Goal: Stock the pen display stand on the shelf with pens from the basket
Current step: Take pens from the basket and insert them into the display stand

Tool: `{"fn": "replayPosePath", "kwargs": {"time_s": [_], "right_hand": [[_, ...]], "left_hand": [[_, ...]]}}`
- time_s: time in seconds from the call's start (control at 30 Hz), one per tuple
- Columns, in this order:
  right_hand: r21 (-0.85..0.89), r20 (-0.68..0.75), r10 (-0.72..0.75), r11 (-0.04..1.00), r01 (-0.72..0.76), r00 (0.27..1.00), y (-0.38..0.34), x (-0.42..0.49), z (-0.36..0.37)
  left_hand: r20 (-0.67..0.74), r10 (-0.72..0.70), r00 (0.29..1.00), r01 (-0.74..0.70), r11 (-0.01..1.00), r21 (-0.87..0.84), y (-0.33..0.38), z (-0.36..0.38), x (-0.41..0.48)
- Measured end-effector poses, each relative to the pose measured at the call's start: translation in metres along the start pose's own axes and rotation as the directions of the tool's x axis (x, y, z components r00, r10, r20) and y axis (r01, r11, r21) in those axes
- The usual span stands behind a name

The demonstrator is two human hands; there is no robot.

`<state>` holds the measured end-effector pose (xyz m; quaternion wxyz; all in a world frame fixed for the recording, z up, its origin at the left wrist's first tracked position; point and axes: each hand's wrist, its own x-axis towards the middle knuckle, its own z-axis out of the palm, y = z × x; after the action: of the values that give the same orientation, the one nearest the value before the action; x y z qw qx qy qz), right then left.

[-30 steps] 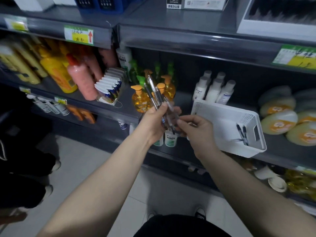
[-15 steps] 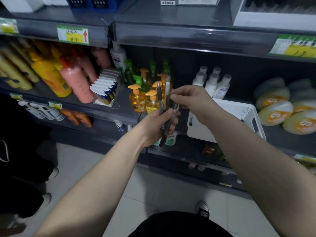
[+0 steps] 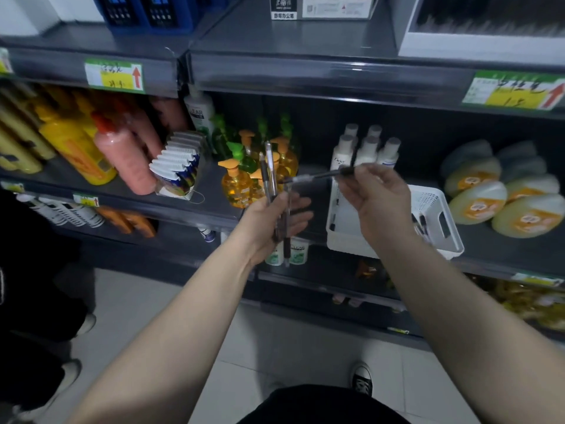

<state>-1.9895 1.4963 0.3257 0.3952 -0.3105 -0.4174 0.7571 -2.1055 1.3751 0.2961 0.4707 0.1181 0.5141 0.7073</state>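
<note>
My left hand [image 3: 276, 221] grips a bundle of pens [image 3: 269, 172] that stand upright in front of the middle shelf. My right hand [image 3: 379, 197] pinches a single dark pen [image 3: 318, 176] and holds it level, with its tip pointing left toward the bundle. The white plastic basket [image 3: 440, 240] sits on the shelf behind my right hand, with a few pens lying inside. At the top right, on the upper shelf, stands the white pen display stand [image 3: 477, 50], with dark pens in rows.
Orange and green pump bottles [image 3: 241, 185] stand behind my left hand, white bottles [image 3: 367, 148] behind my right. Yellow and pink bottles fill the left shelf, round yellow packs [image 3: 501, 197] the right. Another person's legs and shoes [image 3: 46, 381] are at the lower left.
My right hand pulled one pen out of the bundle and drew it to the right, turning it level. My left hand stays in place with the rest.
</note>
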Motion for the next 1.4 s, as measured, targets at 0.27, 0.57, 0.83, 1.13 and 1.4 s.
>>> {"fn": "replayPosePath", "kwargs": {"time_s": [0.27,0.57,0.83,1.13,1.4], "right_hand": [[-0.356,0.02,0.106,0.93,-0.092,0.994,0.029,-0.039,-0.015],[-0.606,0.151,0.136,0.795,-0.017,0.979,0.003,-0.034,-0.016],[-0.667,0.394,0.189,0.732,0.138,0.9,-0.056,-0.009,0.012],[-0.587,0.344,0.083,0.797,0.145,0.935,-0.043,-0.014,0.024],[-0.595,0.339,0.113,0.795,0.12,0.934,-0.045,-0.017,0.032]], "left_hand": [[0.006,0.129,0.992,-0.124,0.963,-0.239,-0.002,0.029,0.009],[0.121,0.087,0.989,-0.092,0.995,0.035,0.005,0.034,-0.003],[0.442,-0.142,0.886,-0.036,0.928,0.371,0.0,0.03,-0.025],[0.452,-0.09,0.887,-0.037,0.964,0.264,0.006,0.018,-0.03],[0.438,-0.121,0.891,-0.022,0.952,0.306,0.008,0.008,-0.031]]}}
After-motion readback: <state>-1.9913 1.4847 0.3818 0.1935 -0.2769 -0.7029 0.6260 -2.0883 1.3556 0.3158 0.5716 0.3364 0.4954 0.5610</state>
